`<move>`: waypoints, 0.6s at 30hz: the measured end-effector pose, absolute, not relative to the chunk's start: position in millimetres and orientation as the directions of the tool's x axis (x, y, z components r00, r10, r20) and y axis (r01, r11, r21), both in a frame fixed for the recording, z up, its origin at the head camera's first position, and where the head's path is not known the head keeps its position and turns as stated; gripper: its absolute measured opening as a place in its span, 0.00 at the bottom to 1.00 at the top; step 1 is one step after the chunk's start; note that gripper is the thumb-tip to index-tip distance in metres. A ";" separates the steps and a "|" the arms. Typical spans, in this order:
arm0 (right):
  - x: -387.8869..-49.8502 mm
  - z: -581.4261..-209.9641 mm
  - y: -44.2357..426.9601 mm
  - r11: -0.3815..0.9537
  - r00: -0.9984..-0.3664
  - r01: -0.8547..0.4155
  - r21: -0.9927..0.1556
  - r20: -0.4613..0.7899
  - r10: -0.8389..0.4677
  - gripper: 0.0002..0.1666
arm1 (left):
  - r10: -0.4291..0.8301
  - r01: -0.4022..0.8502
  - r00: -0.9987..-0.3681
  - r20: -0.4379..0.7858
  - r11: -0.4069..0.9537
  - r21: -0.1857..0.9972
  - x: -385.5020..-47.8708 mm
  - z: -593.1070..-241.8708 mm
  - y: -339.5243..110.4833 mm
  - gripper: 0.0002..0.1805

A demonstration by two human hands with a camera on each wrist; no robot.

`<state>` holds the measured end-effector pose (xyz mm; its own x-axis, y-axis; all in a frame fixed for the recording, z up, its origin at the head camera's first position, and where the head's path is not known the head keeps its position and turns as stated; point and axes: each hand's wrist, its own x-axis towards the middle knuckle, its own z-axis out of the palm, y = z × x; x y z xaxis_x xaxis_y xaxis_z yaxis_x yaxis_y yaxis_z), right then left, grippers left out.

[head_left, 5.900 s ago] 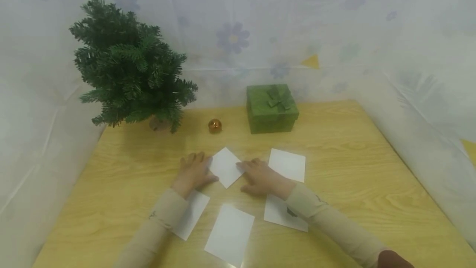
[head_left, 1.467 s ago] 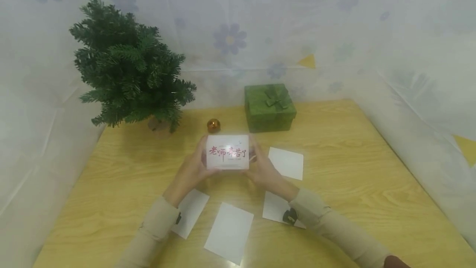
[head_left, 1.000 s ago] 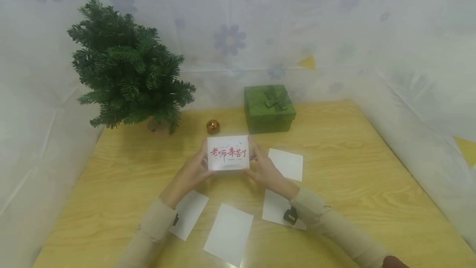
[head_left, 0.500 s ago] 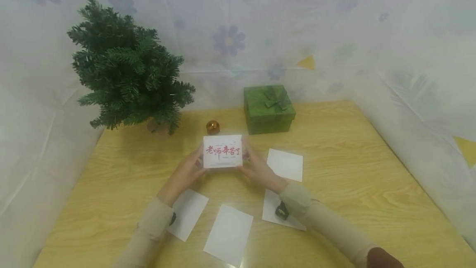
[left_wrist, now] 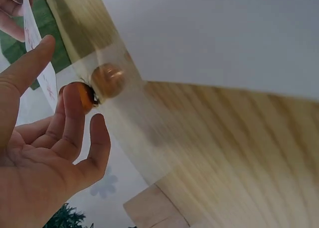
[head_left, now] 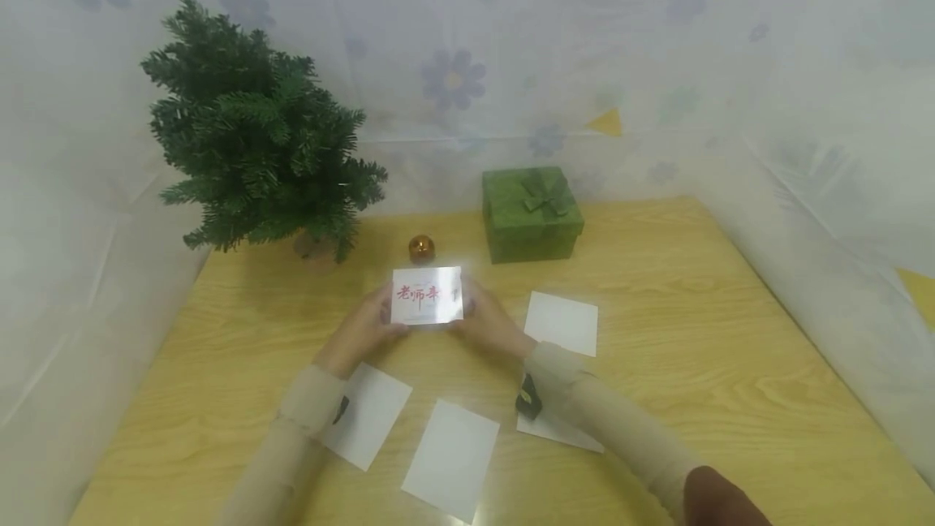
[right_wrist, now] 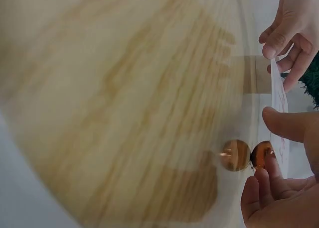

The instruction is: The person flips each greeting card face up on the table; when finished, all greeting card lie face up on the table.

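A small white card (head_left: 416, 299) with red handwritten-style characters is held up off the table, its printed face toward the head camera. Glare washes out its right part. My left hand (head_left: 363, 323) pinches the card's left edge, thumb on one face and fingers on the other. At the opposite edge, my right hand (head_left: 491, 321) grips it the same way. Seen almost edge-on in the left wrist view, the card (left_wrist: 48, 86) runs between the two hands. A shiny orange-gold bauble (head_left: 421, 248) sits on the table just behind the card.
A small artificial Christmas tree (head_left: 256, 136) stands back left, and a green gift box (head_left: 532, 217) with a bow back right. Several white cards lie blank side up, such as the front card (head_left: 451, 461) and the right card (head_left: 561, 323). Patterned cloth (head_left: 467, 23) surrounds the table.
Earlier, both hands touched the card's corners as it lay blank side up on the table. It has since been lifted with its print showing. Over the last second it shifted slightly left.
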<state>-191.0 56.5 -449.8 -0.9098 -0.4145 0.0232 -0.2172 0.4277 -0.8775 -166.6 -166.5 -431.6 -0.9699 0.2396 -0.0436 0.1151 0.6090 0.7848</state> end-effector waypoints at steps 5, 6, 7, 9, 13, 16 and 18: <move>-194.6 -452.5 54.0 0.441 -0.917 -0.169 -0.881 -0.023 -0.397 0.46 | 0.263 0.142 -0.964 -0.034 0.622 0.770 -174.2 -438.2 -164.5 0.40; -195.1 -453.1 53.7 0.450 -0.920 -0.160 -0.879 -0.033 -0.391 0.46 | 0.266 0.143 -0.963 -0.040 0.632 0.762 -175.8 -439.8 -164.3 0.40; -196.0 -454.1 53.4 0.460 -0.920 -0.153 -0.875 -0.044 -0.389 0.45 | 0.268 0.145 -0.962 -0.045 0.645 0.750 -177.4 -441.7 -164.1 0.39; -197.2 -455.9 53.0 0.481 -0.921 -0.135 -0.866 -0.069 -0.383 0.44 | 0.276 0.152 -0.960 -0.050 0.663 0.733 -179.7 -444.9 -164.4 0.39; -199.6 -459.9 52.1 0.504 -0.920 -0.122 -0.855 -0.093 -0.380 0.42 | 0.305 0.203 -0.952 -0.014 0.667 0.717 -184.8 -455.3 -168.2 0.39; -201.0 -462.9 51.3 0.507 -0.916 -0.147 -0.849 -0.077 -0.393 0.41 | 0.333 0.252 -0.943 0.028 0.655 0.712 -187.1 -461.5 -171.2 0.37; -201.5 -465.2 50.8 0.511 -0.911 -0.165 -0.843 -0.068 -0.406 0.39 | 0.345 0.267 -0.938 0.038 0.647 0.714 -186.4 -461.2 -171.5 0.35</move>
<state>-201.5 50.8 -465.2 -0.9112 -0.4063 -0.0677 -0.1653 0.5114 -0.8433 -186.4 -171.5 -461.2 -0.9377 0.3452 0.0384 0.2675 0.6471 0.7140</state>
